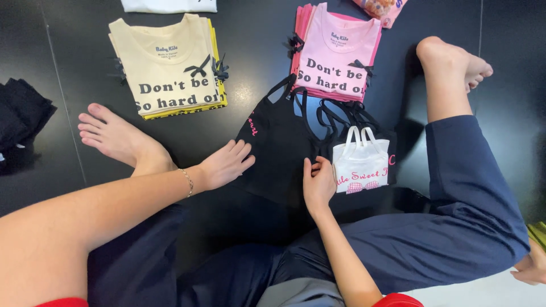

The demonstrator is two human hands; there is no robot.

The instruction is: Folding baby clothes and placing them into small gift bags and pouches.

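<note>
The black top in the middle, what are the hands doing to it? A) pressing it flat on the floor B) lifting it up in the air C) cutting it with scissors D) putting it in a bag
A: the left hand and the right hand both lie on the black top, which is spread on the dark floor between the cream stack and the pink stack.
</note>
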